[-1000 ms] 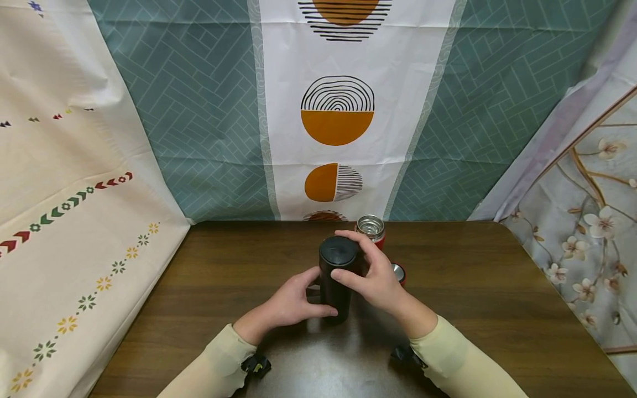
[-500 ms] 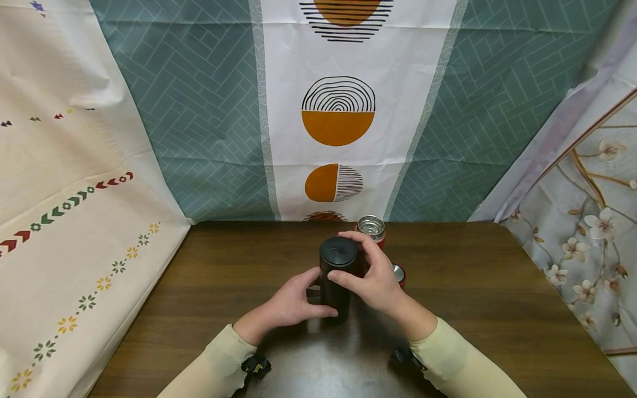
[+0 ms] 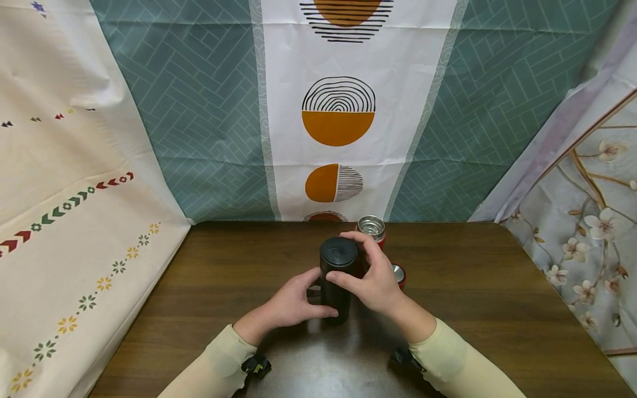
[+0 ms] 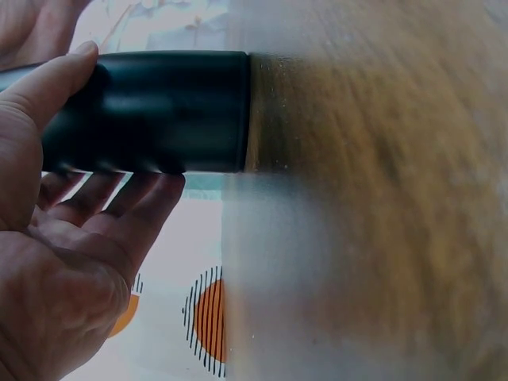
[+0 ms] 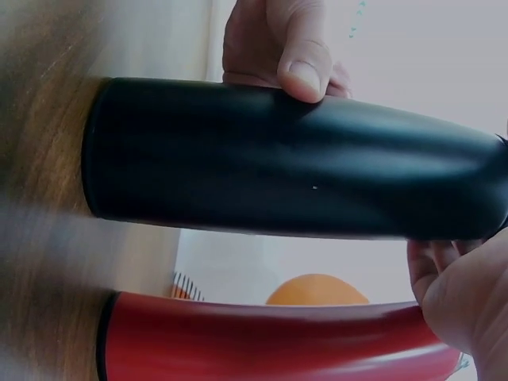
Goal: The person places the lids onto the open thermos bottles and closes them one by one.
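A black thermos flask (image 3: 335, 293) with a round black lid (image 3: 339, 251) stands upright on the wooden table. My left hand (image 3: 290, 301) grips its lower body, thumb at the front and fingers round the far side. Higher up, my right hand (image 3: 370, 273) holds the flask just below the lid's top, its thumb across the front. In the left wrist view the flask's base (image 4: 238, 111) meets the tabletop. The right wrist view shows the left thumb (image 5: 305, 75) pressed on the flask's side.
Behind my right hand stands a red flask (image 3: 380, 242) with its steel mouth uncovered. A small red cap (image 3: 400, 275), its steel inside facing up, lies on the table (image 3: 473, 298) beside my right hand. Patterned cloths (image 3: 224, 110) hang behind and at both sides.
My right thumb has slid slightly left across the flask's front, while the right fingertips have shifted a little right. My left hand and the flask stay in place.
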`<state>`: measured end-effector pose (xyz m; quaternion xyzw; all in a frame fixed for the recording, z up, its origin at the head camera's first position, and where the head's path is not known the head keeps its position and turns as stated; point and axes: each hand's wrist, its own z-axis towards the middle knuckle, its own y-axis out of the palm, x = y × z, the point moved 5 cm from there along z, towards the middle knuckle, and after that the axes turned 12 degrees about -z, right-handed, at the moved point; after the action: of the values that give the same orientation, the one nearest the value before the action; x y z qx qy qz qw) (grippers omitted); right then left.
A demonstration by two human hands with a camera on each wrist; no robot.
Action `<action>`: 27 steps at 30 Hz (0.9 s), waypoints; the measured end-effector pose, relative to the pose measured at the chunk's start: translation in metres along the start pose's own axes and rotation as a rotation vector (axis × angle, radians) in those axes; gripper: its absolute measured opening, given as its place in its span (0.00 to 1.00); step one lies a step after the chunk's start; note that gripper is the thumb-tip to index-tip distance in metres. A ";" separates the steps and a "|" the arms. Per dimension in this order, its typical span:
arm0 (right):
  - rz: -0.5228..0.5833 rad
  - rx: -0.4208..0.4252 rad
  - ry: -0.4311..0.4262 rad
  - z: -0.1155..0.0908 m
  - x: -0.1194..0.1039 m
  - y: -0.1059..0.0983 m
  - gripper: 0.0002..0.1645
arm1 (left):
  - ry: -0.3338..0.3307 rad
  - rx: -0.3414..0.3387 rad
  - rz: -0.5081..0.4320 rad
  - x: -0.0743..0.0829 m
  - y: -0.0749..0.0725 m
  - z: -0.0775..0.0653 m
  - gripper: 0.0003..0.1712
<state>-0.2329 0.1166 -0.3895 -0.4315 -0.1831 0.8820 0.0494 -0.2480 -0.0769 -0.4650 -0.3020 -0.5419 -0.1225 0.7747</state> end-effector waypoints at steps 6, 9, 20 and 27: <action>0.139 -0.128 -0.066 0.003 0.002 0.004 0.47 | -0.008 -0.008 -0.028 0.000 0.000 0.000 0.43; 0.201 -0.186 -0.110 0.003 0.000 0.006 0.47 | -0.012 -0.011 -0.037 0.000 0.000 0.000 0.42; 0.182 -0.179 -0.088 0.004 -0.003 0.003 0.43 | -0.013 -0.012 -0.015 -0.002 0.000 0.000 0.42; 0.167 -0.163 -0.033 0.003 -0.003 0.003 0.41 | -0.017 -0.012 -0.004 -0.001 -0.001 0.000 0.42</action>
<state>-0.2335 0.1119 -0.3872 -0.4332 -0.2184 0.8722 -0.0625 -0.2485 -0.0776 -0.4656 -0.3065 -0.5481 -0.1245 0.7682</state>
